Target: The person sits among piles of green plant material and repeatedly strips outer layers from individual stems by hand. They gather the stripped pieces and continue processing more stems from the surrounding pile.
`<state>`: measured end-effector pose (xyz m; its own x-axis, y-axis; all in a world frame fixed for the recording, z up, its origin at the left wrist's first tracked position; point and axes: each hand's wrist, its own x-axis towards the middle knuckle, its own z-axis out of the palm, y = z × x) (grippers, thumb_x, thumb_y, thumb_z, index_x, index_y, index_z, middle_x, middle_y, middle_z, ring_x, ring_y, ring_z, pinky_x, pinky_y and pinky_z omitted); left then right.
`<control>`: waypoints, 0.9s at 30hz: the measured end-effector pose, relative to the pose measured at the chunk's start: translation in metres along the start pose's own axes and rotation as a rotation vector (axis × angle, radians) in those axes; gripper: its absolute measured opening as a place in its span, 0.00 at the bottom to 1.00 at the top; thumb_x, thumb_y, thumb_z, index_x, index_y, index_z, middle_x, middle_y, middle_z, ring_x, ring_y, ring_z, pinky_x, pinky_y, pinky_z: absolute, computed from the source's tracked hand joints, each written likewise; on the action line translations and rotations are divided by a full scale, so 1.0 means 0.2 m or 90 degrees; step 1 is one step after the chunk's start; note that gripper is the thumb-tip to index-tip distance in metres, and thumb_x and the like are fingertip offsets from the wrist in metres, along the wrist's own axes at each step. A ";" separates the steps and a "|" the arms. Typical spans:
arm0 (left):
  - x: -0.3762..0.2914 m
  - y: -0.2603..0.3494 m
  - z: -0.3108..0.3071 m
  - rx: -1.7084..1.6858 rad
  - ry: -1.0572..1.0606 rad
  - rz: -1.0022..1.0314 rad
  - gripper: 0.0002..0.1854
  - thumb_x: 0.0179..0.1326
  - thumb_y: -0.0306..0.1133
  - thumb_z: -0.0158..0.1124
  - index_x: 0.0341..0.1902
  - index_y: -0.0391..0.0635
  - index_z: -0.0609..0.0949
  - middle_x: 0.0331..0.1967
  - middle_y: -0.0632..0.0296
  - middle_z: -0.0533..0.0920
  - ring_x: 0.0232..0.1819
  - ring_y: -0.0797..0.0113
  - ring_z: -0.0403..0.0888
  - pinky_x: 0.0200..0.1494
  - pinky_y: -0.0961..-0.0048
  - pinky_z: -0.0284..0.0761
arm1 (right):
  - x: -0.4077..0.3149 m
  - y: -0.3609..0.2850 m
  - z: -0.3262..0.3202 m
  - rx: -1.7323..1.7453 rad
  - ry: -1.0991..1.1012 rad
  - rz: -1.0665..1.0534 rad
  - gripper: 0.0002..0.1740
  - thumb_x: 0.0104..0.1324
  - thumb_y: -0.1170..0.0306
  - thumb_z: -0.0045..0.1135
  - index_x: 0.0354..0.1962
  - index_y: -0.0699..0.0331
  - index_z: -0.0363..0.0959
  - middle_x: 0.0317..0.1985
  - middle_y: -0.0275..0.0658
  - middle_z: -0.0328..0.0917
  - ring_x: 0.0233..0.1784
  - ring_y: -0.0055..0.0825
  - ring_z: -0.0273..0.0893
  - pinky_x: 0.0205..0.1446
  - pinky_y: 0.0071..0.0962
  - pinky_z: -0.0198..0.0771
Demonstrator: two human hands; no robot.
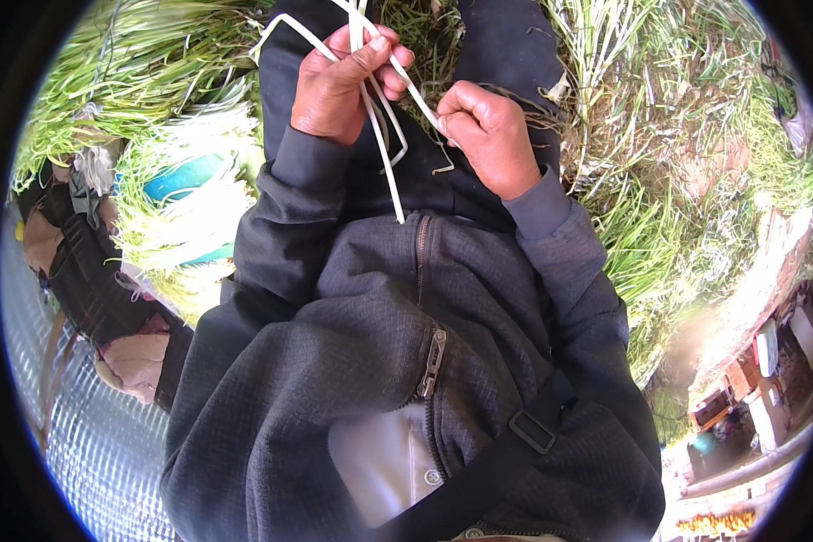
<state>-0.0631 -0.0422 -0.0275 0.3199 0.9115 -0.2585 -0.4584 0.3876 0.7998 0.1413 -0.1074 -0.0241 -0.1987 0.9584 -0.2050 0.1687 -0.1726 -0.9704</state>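
Note:
My left hand [349,78] grips several pale, slender green-white leaf stalks [386,156] between thumb and fingers. Some of them hang down in front of the dark trousers, and others reach up past the top edge of the picture. One stalk has a sharp bend left of the hand. My right hand [488,135] pinches the lower end of a longer stalk [417,95], which runs up across the left fingers. Both hands are above my lap, apart from each other. The exact kind of plant is hard to tell.
A heap of long green leaves [162,61] lies at upper left. Below it, pale cut stalks [196,234] surround something blue [186,176]. Loose leaves and trimmings [704,149] cover the ground on the right. Translucent sheeting [101,461] is at lower left.

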 end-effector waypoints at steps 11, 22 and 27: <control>0.00 -0.01 -0.12 -0.085 -0.104 -0.081 0.10 0.74 0.37 0.59 0.51 0.44 0.78 0.39 0.61 0.81 0.24 0.77 0.73 0.29 0.81 0.67 | -0.01 0.01 -0.03 0.431 -0.060 0.194 0.04 0.66 0.75 0.51 0.31 0.64 0.72 0.30 0.33 0.73 0.26 0.19 0.72 0.35 0.20 0.69; 0.02 0.00 -0.17 -0.090 -0.095 -0.038 0.09 0.76 0.34 0.56 0.48 0.42 0.79 0.48 0.49 0.86 0.29 0.72 0.84 0.36 0.76 0.82 | -0.07 0.02 -0.25 0.597 0.018 0.098 0.07 0.71 0.71 0.51 0.44 0.65 0.70 0.33 0.36 0.72 0.29 0.23 0.70 0.37 0.30 0.70; 0.02 0.00 -0.20 -0.085 -0.059 -0.017 0.10 0.75 0.35 0.58 0.48 0.40 0.79 0.47 0.49 0.87 0.31 0.69 0.85 0.38 0.74 0.83 | -0.11 -0.01 -0.48 0.704 0.033 0.001 0.06 0.73 0.67 0.56 0.44 0.58 0.70 0.33 0.29 0.67 0.30 0.21 0.59 0.36 0.26 0.59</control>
<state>-0.0948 -0.0339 -0.0504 0.4052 0.8868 -0.2223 -0.5536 0.4315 0.7123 0.2390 -0.1070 -0.0058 -0.1547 0.9618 -0.2257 -0.7918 -0.2573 -0.5539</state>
